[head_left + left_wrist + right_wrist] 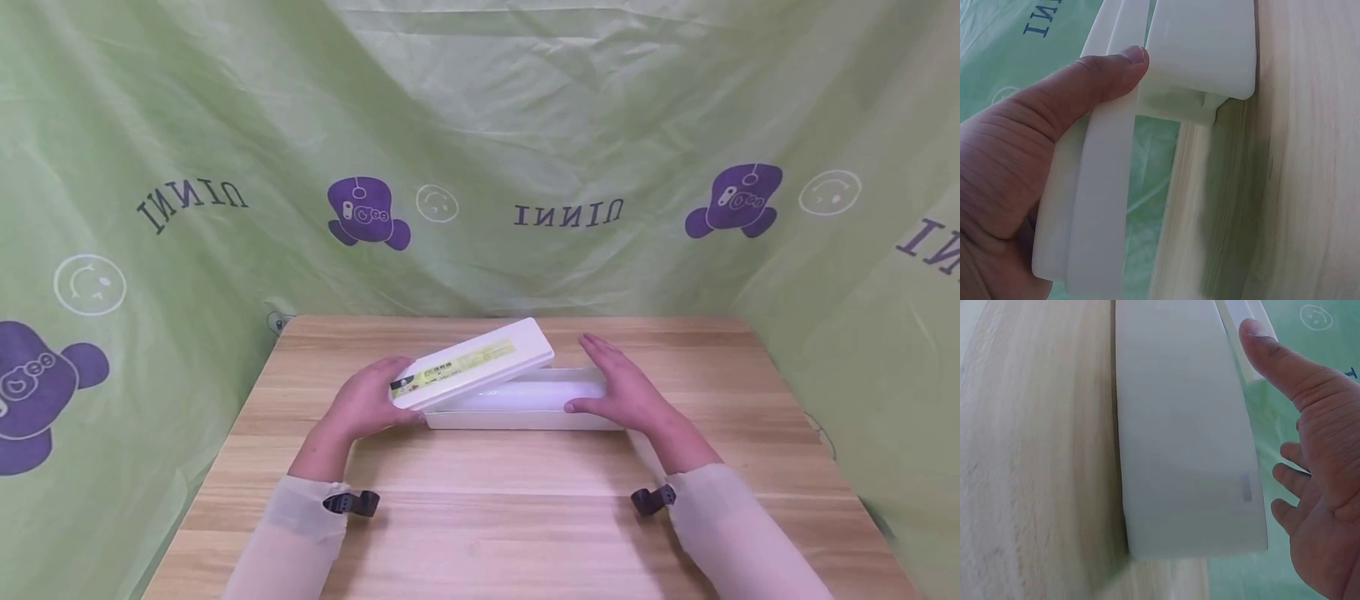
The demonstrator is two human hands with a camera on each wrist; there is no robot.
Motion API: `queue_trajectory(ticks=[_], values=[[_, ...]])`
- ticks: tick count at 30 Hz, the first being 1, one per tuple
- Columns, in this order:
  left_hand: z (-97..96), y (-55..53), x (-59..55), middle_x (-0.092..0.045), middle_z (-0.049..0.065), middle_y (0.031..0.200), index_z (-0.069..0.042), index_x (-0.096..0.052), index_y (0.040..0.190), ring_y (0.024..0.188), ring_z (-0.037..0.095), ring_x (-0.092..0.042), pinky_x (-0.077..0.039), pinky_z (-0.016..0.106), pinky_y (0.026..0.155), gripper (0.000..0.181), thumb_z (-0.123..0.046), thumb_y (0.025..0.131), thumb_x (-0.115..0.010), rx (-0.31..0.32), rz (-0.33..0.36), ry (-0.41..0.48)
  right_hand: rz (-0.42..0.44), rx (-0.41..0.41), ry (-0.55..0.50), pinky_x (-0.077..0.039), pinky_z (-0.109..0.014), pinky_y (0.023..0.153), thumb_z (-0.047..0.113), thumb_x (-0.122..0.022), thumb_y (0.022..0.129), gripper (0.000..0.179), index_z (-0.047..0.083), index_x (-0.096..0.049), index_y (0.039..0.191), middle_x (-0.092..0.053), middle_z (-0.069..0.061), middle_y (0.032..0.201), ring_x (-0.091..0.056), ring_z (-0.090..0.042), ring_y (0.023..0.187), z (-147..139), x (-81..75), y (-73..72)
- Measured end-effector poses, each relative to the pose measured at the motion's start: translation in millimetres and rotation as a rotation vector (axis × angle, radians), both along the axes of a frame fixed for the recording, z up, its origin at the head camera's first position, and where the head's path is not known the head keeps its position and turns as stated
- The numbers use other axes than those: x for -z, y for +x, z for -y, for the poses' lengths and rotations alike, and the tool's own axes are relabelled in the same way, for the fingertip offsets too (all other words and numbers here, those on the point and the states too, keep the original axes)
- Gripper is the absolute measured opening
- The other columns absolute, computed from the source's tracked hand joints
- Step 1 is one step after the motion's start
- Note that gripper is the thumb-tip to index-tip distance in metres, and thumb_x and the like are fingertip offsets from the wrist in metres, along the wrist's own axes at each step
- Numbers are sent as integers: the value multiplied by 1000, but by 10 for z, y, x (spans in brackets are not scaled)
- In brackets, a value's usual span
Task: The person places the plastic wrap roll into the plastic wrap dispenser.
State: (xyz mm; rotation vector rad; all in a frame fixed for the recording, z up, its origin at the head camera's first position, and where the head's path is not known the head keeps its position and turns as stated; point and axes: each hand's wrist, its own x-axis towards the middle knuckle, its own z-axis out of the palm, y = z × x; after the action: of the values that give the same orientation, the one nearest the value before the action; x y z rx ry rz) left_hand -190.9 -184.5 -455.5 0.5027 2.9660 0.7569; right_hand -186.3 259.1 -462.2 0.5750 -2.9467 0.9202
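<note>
A long white box lies on the table with a clear, whitish roll inside it. Its white lid, marked with a yellow-green printed label, is tilted at an angle over the box's left part. My left hand grips the lid's left end; in the left wrist view the thumb lies along the lid's side wall. At the box's right end hovers my right hand, fingers spread and thumb apart from them. The right wrist view shows that hand holding nothing, beside the box wall.
A wood-grain table carries the box near its back half. Green curtains with purple cartoon figures hang behind and on both sides. Dark wrist-camera mounts sit at both sleeves.
</note>
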Motion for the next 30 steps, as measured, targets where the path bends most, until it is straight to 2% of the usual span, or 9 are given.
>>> queue_trajectory(ticks=[9, 18, 30], values=[[-58, 36, -12, -55, 12, 152, -10, -54, 151, 138, 36, -52, -41, 56, 116, 104, -46, 64, -97, 22, 9, 1, 9, -2, -14, -23, -59, 125, 55, -90, 74, 124, 10, -21, 166, -23, -14, 171, -23, -39, 155, 142, -71, -52], [-87, 32, 29, -55, 10, 152, -11, -54, 151, 139, 34, -51, -41, 53, 116, 105, -50, 63, -96, 50, -2, -3, 19, -24, -28, -22, -56, 126, 54, -90, 74, 125, 13, -18, 167, -21, -10, 172, -23, -37, 156, 254, -64, -112], [-150, 75, -43, -54, 10, 153, -12, -56, 150, 140, 35, -51, -41, 55, 116, 104, -46, 62, -98, 98, -6, -3, 2, -47, -34, -22, -54, 127, 51, -95, 70, 129, 11, -18, 167, -19, -7, 172, -21, -33, 157, 333, -67, -153]])
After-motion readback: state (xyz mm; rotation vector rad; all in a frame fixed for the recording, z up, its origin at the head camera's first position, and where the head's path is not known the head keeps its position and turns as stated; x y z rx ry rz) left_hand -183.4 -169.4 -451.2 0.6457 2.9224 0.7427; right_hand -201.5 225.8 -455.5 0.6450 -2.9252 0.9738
